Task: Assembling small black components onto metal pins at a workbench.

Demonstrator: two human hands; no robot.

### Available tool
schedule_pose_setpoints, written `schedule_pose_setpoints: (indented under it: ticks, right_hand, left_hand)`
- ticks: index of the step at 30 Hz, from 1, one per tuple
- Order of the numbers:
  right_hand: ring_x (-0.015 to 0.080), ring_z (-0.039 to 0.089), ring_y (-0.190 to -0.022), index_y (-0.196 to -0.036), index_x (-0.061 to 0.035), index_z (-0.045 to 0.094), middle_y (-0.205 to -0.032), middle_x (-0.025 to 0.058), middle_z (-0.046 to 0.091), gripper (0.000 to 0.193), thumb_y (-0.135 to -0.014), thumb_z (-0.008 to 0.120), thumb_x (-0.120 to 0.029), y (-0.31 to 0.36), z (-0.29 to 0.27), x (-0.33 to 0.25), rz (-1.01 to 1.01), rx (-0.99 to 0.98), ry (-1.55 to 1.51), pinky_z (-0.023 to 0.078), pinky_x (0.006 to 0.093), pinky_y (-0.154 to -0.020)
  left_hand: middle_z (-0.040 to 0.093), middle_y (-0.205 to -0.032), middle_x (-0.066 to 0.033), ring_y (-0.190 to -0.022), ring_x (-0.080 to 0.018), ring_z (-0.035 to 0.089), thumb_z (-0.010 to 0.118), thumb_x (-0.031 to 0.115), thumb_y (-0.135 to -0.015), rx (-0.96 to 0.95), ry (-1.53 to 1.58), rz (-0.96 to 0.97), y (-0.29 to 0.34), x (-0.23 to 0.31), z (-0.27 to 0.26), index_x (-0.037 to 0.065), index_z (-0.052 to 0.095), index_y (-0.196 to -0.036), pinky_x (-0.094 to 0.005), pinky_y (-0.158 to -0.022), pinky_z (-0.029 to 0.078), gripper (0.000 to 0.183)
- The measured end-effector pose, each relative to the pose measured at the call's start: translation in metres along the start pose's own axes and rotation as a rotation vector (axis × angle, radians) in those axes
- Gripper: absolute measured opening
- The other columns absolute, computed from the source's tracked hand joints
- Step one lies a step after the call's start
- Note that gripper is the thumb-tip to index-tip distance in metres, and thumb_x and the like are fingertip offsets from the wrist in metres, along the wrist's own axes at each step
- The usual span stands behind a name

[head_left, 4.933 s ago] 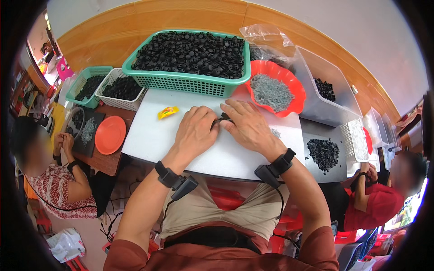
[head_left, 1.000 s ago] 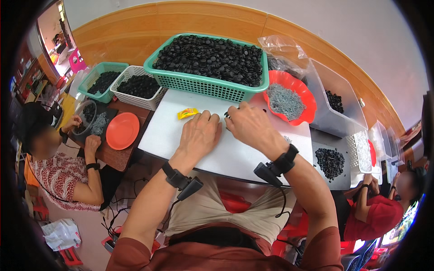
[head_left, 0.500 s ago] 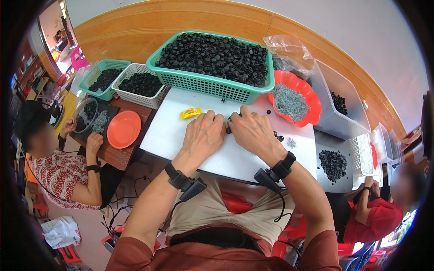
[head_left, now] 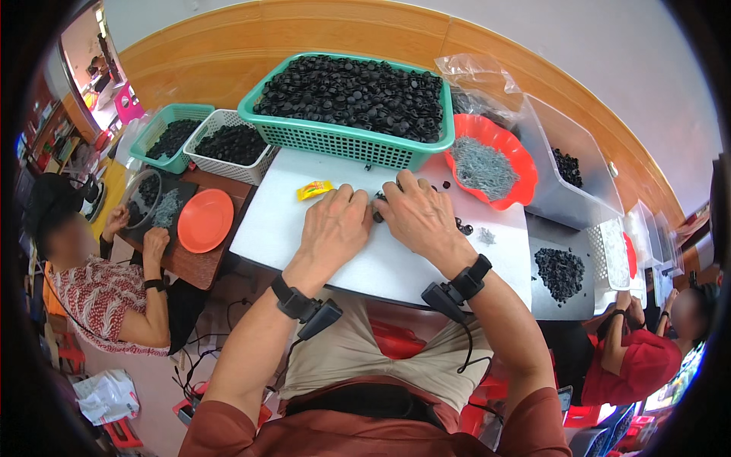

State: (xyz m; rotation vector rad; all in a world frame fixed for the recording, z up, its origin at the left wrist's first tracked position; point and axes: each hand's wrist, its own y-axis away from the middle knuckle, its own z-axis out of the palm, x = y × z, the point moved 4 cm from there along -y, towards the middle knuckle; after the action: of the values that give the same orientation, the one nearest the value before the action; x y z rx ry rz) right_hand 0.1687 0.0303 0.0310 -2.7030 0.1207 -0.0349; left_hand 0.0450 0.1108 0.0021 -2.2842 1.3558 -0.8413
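Observation:
My left hand (head_left: pixel 336 226) and my right hand (head_left: pixel 420 217) work close together over a white foam sheet (head_left: pixel 270 236), backs up and fingers curled down. A small black plastic part (head_left: pixel 378 196) shows between them at the right hand's fingertips. What the left fingers pinch is hidden beneath that hand. A few round black pieces (head_left: pixel 463 226) lie beside my right hand, with a small pile of thin greyish metal pieces (head_left: pixel 486 236) just right of them. Beyond my left hand lies a yellow packet (head_left: pixel 314 190).
A green basket (head_left: pixel 343 145) heaped with black parts stands at the back. Right of it are a red scalloped bowl (head_left: pixel 525 164) of thin metal pieces and a clear bin (head_left: pixel 575 202). Co-workers sit left and right; an orange plate (head_left: pixel 205 221) lies at left.
The view has shifted slightly. My hands stay together at nearly the same spot, still curled around small parts. At far right, the co-worker's arms have moved and another hand shows.

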Motion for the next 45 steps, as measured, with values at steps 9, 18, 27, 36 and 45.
schedule_pose_setpoints:
  ticks: [9,18,27,36,45]
  right_hand:
    - [0.0288,0.065,-0.078,-0.088,-0.0036,0.069,-0.091,0.0098,0.059,0.025,-0.093,0.072,-0.028,-0.0011,0.0006,-0.0028,-0.039,0.069,-0.020,0.056,0.0415,-0.056]
    - [0.0271,0.066,-0.083,-0.091,-0.0086,0.070,-0.093,0.0054,0.065,0.018,-0.093,0.070,-0.027,0.0002,0.0035,-0.0021,-0.034,0.011,-0.005,0.056,0.0407,-0.063]
    - [0.0237,0.063,-0.079,-0.086,-0.0094,0.069,-0.089,0.0024,0.065,0.015,-0.091,0.070,-0.024,0.0020,0.0003,-0.0043,-0.094,0.065,-0.008,0.054,0.0373,-0.060]
    - [0.0223,0.066,-0.077,-0.086,-0.0076,0.069,-0.098,0.0036,0.068,0.011,-0.088,0.072,-0.018,0.0047,-0.0013,-0.0054,-0.120,0.104,-0.015,0.055,0.0360,-0.060]
    - [0.0235,0.069,-0.078,-0.091,-0.0058,0.069,-0.103,0.0062,0.069,0.009,-0.085,0.070,-0.012,0.0057,-0.0013,-0.0053,-0.143,0.119,-0.015,0.058,0.0366,-0.061]
  left_hand:
    - [0.060,-0.086,-0.0144,-0.083,-0.0357,0.066,0.070,0.010,-0.087,-0.016,0.008,-0.012,0.0007,-0.0009,-0.0004,0.002,0.060,-0.087,-0.0485,-0.069,0.053,0.013]
    - [0.060,-0.086,-0.0146,-0.082,-0.0358,0.066,0.070,0.010,-0.087,-0.007,0.009,0.006,0.0009,-0.0017,-0.0011,0.002,0.059,-0.086,-0.0480,-0.068,0.054,0.014]
    - [0.059,-0.085,-0.0144,-0.081,-0.0352,0.066,0.072,0.010,-0.086,-0.003,0.006,0.022,0.0004,-0.0004,-0.0034,0.002,0.058,-0.086,-0.0473,-0.067,0.054,0.015]
    - [0.059,-0.084,-0.0140,-0.079,-0.0351,0.065,0.071,0.009,-0.086,0.004,0.006,0.029,0.0014,-0.0007,-0.0038,0.002,0.058,-0.086,-0.0472,-0.066,0.054,0.015]
    - [0.059,-0.085,-0.0140,-0.080,-0.0347,0.066,0.071,0.008,-0.085,0.002,0.006,0.036,0.0011,-0.0008,-0.0030,0.003,0.058,-0.087,-0.0471,-0.066,0.054,0.015]
